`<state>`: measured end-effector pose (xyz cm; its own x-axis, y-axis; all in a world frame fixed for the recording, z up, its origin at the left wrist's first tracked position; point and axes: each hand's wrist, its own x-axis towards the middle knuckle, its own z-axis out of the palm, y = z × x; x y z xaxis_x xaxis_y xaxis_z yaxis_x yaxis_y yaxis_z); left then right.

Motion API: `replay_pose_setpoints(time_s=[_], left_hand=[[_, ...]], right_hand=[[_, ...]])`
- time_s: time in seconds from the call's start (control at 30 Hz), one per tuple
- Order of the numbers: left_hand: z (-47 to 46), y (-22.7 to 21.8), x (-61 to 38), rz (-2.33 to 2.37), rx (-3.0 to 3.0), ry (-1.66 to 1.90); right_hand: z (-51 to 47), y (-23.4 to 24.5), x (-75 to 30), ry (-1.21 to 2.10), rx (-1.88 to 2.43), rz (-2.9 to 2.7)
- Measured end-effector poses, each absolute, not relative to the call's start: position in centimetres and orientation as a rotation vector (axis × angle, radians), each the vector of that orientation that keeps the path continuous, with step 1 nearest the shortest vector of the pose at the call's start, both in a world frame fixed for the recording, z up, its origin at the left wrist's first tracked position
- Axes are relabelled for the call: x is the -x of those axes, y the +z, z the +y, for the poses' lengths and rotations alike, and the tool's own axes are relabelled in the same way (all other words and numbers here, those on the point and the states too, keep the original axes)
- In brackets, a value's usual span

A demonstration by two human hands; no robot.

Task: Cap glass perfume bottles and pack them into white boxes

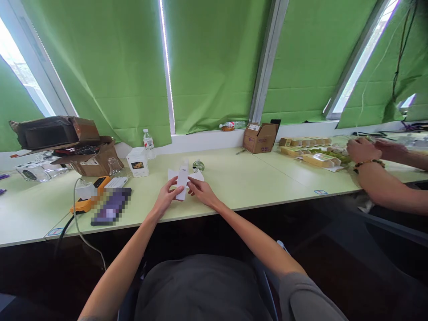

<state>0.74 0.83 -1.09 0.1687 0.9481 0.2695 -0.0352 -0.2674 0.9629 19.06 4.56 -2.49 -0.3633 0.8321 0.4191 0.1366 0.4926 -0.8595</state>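
Before me, over the table edge, a narrow white cardboard box stands tilted, with white flaps spread out at its sides. My left hand grips its lower left part, thumb across the front face. On the other side, my right hand has its fingers bent and pressed together at the box's right edge and flap. Just behind that hand sits a small round glass ornament, clear with greenish tones; its details are too small to make out.
To the left are a white printed box, a water bottle, an orange power strip, a blurred phone and stacked cartons. Behind stands a brown carton. At right, another person's hands work near yellow packages.
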Motion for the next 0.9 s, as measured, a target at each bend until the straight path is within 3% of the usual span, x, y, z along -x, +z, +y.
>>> replay_pose_setpoints(time_s=[0.23,0.9], left_hand=[[1.1,-2.3,-0.8,1.225,-1.678,1.429],[1.2,-1.6,0.2,1.225,-1.607,1.384]], right_hand=[[3.6,-1.6,-19.0,0.914,0.719,-1.895],[4.6,-2.2,-19.4,0.909,0.765,-1.663]])
